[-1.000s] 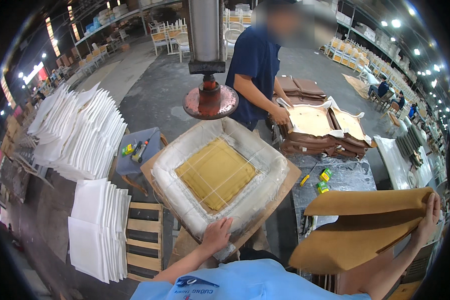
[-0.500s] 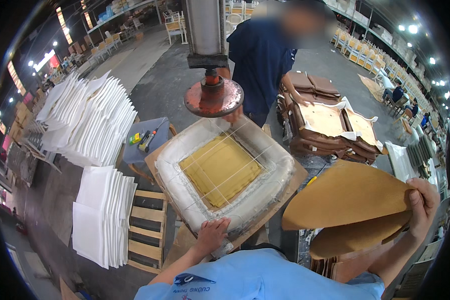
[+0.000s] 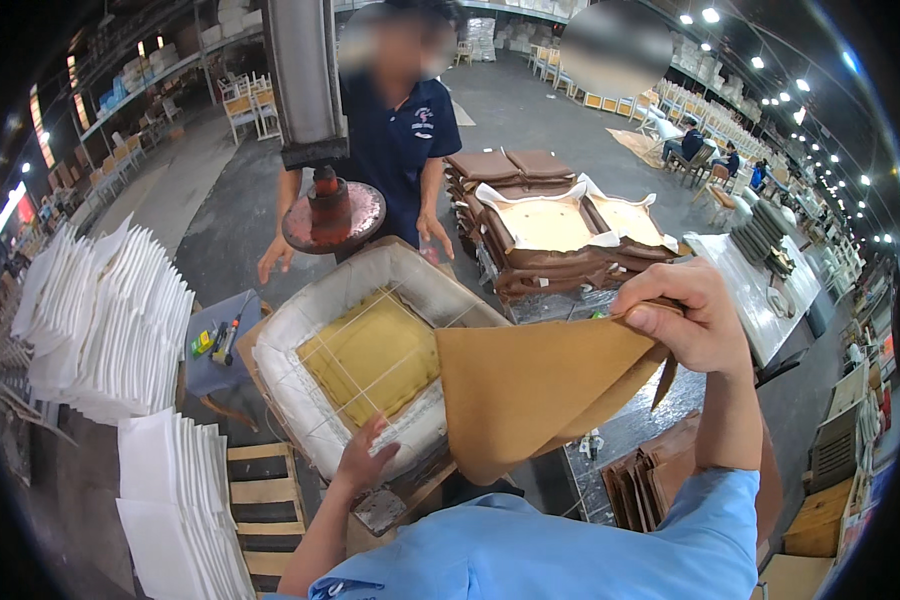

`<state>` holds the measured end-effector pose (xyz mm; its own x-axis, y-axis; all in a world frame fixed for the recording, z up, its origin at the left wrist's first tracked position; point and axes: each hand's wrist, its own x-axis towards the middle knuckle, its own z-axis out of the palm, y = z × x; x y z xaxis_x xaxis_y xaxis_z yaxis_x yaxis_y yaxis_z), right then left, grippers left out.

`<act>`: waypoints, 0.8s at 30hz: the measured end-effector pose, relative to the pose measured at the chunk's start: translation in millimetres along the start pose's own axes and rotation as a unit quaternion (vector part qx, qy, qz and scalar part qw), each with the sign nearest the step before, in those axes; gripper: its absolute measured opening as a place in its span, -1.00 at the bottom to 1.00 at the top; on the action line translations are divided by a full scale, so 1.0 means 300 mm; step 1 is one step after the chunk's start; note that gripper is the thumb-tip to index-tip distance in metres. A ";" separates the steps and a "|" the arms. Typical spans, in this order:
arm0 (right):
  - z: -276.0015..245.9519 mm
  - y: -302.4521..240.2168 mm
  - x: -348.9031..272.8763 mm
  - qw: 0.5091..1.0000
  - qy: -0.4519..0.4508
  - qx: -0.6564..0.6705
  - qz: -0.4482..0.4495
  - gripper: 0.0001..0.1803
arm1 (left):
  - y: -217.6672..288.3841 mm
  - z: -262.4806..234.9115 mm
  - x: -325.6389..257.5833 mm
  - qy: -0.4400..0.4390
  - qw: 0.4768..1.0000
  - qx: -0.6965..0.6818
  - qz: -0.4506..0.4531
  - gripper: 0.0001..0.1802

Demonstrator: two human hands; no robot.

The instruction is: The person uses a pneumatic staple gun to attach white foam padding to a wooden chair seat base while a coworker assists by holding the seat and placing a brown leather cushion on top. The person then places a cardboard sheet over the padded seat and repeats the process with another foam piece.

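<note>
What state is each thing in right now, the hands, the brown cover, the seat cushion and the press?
Left hand: resting on the cushion's near edge.
Right hand: pinching the brown cover, raised.
Brown cover: folded, held above the cushion's right side.
Seat cushion: uncovered, white padding around a yellow centre.
Press head: raised.

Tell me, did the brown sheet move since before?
Yes. The brown sheet in the right hand swung leftward, now overlapping the seat cushion's right edge.

Grey concrete floor (image 3: pixel 530 110) ran through big workshop; ceiling lamps (image 3: pixel 760 62) shone right; white chairs (image 3: pixel 242 108) stood far left; wooden pallet (image 3: pixel 262 490) below.
</note>
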<state>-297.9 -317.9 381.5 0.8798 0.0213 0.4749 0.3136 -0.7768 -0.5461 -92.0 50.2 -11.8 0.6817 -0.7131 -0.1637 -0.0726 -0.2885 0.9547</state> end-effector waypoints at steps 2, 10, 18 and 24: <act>0.024 -0.026 0.000 1.000 -0.004 -0.010 -0.013 -0.83 | 0.053 0.012 0.128 -0.051 0.987 -0.137 0.065 -0.08; 0.061 -0.113 0.049 0.994 0.037 -0.029 -0.100 -0.86 | 0.157 -0.017 0.218 -0.283 0.854 -0.437 -0.014 -0.36; 0.034 -0.044 -0.287 0.974 -0.039 -0.183 0.125 -0.64 | 0.409 -0.367 -0.556 0.362 0.868 -0.292 0.173 -0.32; 0.031 -0.074 -0.212 0.990 0.010 -0.126 0.066 -0.84 | 0.442 -0.421 -0.748 0.539 0.801 -0.020 0.260 -0.16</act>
<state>-357.5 -296.1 357.0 0.8995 -0.1007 0.4252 0.0950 -0.9047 -0.4154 -162.6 252.8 183.1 0.8007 0.2423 0.5479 -0.5425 -0.0947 0.8347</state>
